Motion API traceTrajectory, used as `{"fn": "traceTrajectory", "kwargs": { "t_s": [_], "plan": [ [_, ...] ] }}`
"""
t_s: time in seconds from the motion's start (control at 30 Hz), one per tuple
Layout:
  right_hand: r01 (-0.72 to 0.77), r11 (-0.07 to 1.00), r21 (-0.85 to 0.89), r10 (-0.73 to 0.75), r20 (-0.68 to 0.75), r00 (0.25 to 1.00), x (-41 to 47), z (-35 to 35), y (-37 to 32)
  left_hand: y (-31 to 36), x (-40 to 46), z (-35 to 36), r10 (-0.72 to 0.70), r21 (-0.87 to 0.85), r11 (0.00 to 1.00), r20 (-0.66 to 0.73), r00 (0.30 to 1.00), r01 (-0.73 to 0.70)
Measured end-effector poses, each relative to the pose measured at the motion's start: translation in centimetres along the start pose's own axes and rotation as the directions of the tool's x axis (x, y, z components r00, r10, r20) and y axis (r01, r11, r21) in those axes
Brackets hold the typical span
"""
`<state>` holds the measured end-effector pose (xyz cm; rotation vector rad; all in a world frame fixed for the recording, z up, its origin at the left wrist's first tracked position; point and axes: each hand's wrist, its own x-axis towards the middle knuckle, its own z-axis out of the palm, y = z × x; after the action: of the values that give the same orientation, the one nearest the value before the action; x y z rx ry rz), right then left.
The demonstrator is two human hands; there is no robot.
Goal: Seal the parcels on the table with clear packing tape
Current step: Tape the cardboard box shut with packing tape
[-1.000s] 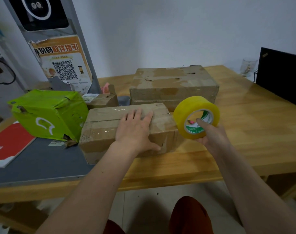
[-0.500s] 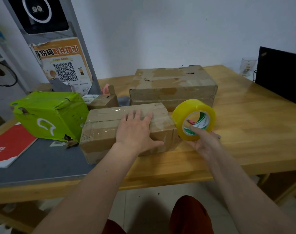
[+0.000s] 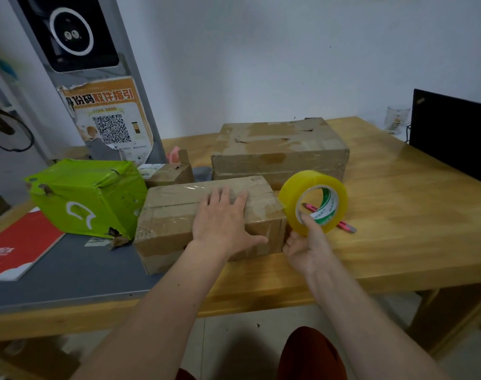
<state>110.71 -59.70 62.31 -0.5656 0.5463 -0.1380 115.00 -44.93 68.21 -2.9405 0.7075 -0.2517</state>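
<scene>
A brown cardboard parcel [image 3: 173, 215] lies near the table's front edge, with clear tape across its top. My left hand [image 3: 223, 220] lies flat on its top with fingers spread. Right beside the parcel's right end, my right hand [image 3: 306, 242] holds a yellow-looking roll of packing tape [image 3: 313, 201] upright, thumb hooked inside its core. A strip of tape runs from the roll onto the parcel's right top corner. A larger cardboard parcel [image 3: 280, 149] sits behind, a small one [image 3: 170, 174] at the back left, and a green wrapped parcel [image 3: 88, 198] to the left.
A pink utility knife [image 3: 343, 224] lies on the wooden table [image 3: 398, 229] behind the roll. A grey mat [image 3: 69, 270] with a red booklet [image 3: 17, 245] covers the left side. A black laptop screen [image 3: 453, 133] and a glass [image 3: 397, 119] stand at the right back. A grey kiosk post [image 3: 96, 78] stands back left.
My right hand has lowered the tape roll and brought it left against the parcel's right end. My left hand has stayed flat on the parcel.
</scene>
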Motion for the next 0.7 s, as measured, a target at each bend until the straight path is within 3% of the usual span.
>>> {"fn": "traceTrajectory", "kwargs": {
  "t_s": [0.23, 0.5, 0.7],
  "plan": [
    [-0.013, 1.0, 0.005, 0.013, 0.027, 1.0, -1.0, -0.1, -0.7, -0.3, 0.0, -0.1, 0.013, -0.045, 0.999, 0.017, 1.0, -0.012],
    [0.09, 0.991, -0.103, -0.081, 0.09, 0.993, -2.5, 1.0, -1.6, -1.7, -0.4, -1.2, -0.038, -0.253, 0.967, -0.014, 0.999, 0.033],
    [0.079, 0.996, -0.031, -0.076, 0.087, 0.993, -2.7, 1.1, -1.0, -2.4, -0.8, -1.3, -0.07, -0.328, 0.943, -0.017, 0.997, 0.061]
  ]
}}
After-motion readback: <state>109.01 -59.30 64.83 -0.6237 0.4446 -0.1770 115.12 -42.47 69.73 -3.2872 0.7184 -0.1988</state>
